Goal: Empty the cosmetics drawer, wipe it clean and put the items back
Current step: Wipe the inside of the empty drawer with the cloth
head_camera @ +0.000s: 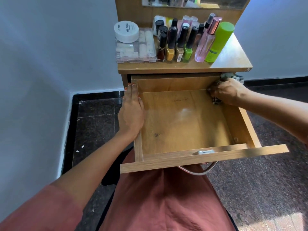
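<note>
The wooden drawer [205, 156] is pulled out below the dresser top, and nothing lies inside it. My left hand [131, 112] rests flat along the drawer's left wall, fingers straight. My right hand [228, 90] grips a patterned cloth [232, 77] at the drawer's far right corner, over the right wall. On the dresser top [233, 59] stand the cosmetics: several nail polish bottles [178, 44], a pink perfume bottle [206, 42], a green spray can [218, 42], a white round jar [126, 31] and a clear plastic box [135, 52] under it.
A mirror [196, 2] stands at the back of the dresser. A grey wall is on the left and dark granite floor [93, 124] lies around. My lap in reddish cloth [163, 200] sits under the drawer front, with a strap [200, 172] hanging there.
</note>
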The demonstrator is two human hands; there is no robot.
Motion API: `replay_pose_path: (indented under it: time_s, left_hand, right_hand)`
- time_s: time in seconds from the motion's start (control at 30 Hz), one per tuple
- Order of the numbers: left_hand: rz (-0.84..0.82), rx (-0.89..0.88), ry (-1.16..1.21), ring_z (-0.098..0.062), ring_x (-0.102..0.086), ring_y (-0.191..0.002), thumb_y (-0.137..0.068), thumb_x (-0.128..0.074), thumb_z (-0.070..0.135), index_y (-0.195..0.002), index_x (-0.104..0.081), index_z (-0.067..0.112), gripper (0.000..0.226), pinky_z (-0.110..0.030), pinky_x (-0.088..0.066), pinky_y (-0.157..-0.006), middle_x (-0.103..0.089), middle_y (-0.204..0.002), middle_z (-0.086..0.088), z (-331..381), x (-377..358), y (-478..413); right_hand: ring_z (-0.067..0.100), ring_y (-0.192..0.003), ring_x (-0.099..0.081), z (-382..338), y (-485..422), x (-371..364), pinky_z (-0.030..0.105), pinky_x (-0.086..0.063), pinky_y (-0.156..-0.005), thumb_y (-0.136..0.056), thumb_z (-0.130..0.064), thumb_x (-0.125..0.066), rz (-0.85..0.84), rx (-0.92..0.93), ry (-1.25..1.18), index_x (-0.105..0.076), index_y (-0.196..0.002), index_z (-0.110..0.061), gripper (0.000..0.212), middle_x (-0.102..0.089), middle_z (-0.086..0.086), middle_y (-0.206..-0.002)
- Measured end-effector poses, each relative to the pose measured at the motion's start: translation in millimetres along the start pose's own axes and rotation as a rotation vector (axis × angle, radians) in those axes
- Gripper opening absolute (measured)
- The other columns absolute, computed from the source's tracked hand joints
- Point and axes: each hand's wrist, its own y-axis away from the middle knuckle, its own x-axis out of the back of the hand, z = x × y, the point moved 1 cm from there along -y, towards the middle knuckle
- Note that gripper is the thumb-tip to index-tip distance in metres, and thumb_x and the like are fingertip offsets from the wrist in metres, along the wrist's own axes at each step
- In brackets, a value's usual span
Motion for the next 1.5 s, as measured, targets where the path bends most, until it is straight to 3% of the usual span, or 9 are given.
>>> replay_pose_path:
  time_s: [0.1, 0.23, 0.43, 0.73, 0.83, 1.0, 1.27, 1.37, 1.5]
  left_hand:
    - [0.009, -0.017, -0.018, -0.021, -0.021, -0.143, -0.101, -0.025, 0.018, -0.146, -0.02, 0.01, 0.047, -0.036, -0.03, -0.111, -0.018, -0.155, -0.009, -1.3, -0.9, 0.0]
    - [0.009, -0.023, -0.049, -0.021, -0.02, -0.143, -0.1, -0.026, 0.018, -0.146, -0.02, 0.009, 0.047, -0.038, -0.031, -0.112, -0.019, -0.155, -0.01, -1.6, -1.7, 1.1]
    - [0.004, -0.023, -0.035, -0.022, -0.021, -0.143, -0.1, -0.026, 0.016, -0.146, -0.02, 0.009, 0.047, -0.038, -0.032, -0.112, -0.018, -0.155, -0.01, -1.7, -2.6, 0.7]
    - [-0.021, -0.017, -0.052, -0.026, -0.025, -0.141, -0.1, -0.027, 0.015, -0.146, -0.018, 0.009, 0.047, -0.044, -0.039, -0.106, -0.016, -0.156, -0.011, -0.4, -1.2, -0.2]
    - [-0.023, -0.019, -0.06, -0.025, -0.024, -0.142, -0.1, -0.027, 0.015, -0.146, -0.018, 0.009, 0.048, -0.043, -0.04, -0.106, -0.016, -0.156, -0.011, -0.3, -1.1, -0.5]
    - [-0.012, -0.019, -0.059, -0.025, -0.023, -0.142, -0.1, -0.027, 0.014, -0.146, -0.019, 0.008, 0.047, -0.042, -0.038, -0.108, -0.017, -0.155, -0.012, -1.2, -2.2, -0.6]
    - [-0.001, -0.013, -0.039, -0.024, -0.021, -0.143, -0.1, -0.026, 0.015, -0.146, -0.019, 0.008, 0.047, -0.043, -0.037, -0.109, -0.018, -0.155, -0.011, -1.1, -4.0, 0.6]
    - [-0.007, -0.007, -0.026, -0.024, -0.021, -0.143, -0.1, -0.025, 0.014, -0.146, -0.019, 0.008, 0.047, -0.043, -0.036, -0.11, -0.017, -0.155, -0.011, -0.9, -3.7, 0.3]
    - [-0.012, -0.004, -0.022, -0.025, -0.022, -0.143, -0.1, -0.025, 0.015, -0.146, -0.018, 0.008, 0.047, -0.043, -0.037, -0.108, -0.015, -0.156, -0.01, 0.1, -2.0, 0.2]
  right_hand:
    - [0.017, -0.125, -0.049, -0.7, 2.6, -6.8, 0.027, -0.045, -0.099, -0.098, -0.017, -0.034, 0.028, -0.028, -0.095, -0.05, -0.13, -0.017, 0.036, -0.053, -0.003, -0.135]
    - [0.027, -0.125, -0.044, -7.0, 13.5, -19.4, 0.033, -0.029, -0.104, -0.098, -0.013, -0.035, 0.022, 0.028, -0.072, -0.055, -0.122, 0.001, 0.034, -0.052, 0.015, -0.133]
    - [0.013, -0.139, -0.029, -20.4, 34.7, -21.4, 0.026, -0.018, -0.116, -0.1, -0.024, -0.025, -0.112, 0.097, 0.06, -0.041, -0.136, -0.019, 0.039, -0.033, -0.003, -0.15]
    - [0.01, -0.128, -0.044, -1.7, 5.4, -8.8, 0.024, -0.036, -0.104, -0.094, -0.023, -0.041, -0.04, -0.007, -0.032, -0.055, -0.123, -0.025, 0.032, -0.054, -0.01, -0.131]
    - [0.008, -0.128, -0.043, 5.4, -4.2, -7.3, 0.021, -0.033, -0.103, -0.094, -0.02, -0.041, -0.019, -0.019, -0.069, -0.055, -0.124, -0.025, 0.033, -0.054, -0.011, -0.132]
    - [0.014, -0.126, -0.046, -3.9, -2.3, -9.7, 0.028, -0.04, -0.102, -0.096, -0.014, -0.037, -0.035, -0.029, -0.013, -0.056, -0.122, -0.016, 0.033, -0.055, -0.003, -0.131]
    - [0.022, -0.128, -0.044, -31.1, 28.2, -14.5, 0.033, -0.036, -0.106, -0.1, -0.02, -0.029, 0.003, 0.0, 0.036, -0.05, -0.129, -0.014, 0.036, -0.046, 0.005, -0.139]
    - [0.024, -0.122, -0.05, -34.4, 38.5, -8.5, 0.035, -0.042, -0.104, -0.094, -0.013, -0.048, 0.112, -0.095, -0.292, -0.054, -0.127, -0.013, 0.034, -0.054, 0.008, -0.131]
    - [0.025, -0.105, -0.057, -40.3, 42.4, 12.7, 0.035, -0.047, -0.089, -0.086, 0.001, -0.054, 0.513, -0.529, -1.145, -0.06, -0.117, -0.008, 0.033, -0.061, 0.011, -0.119]
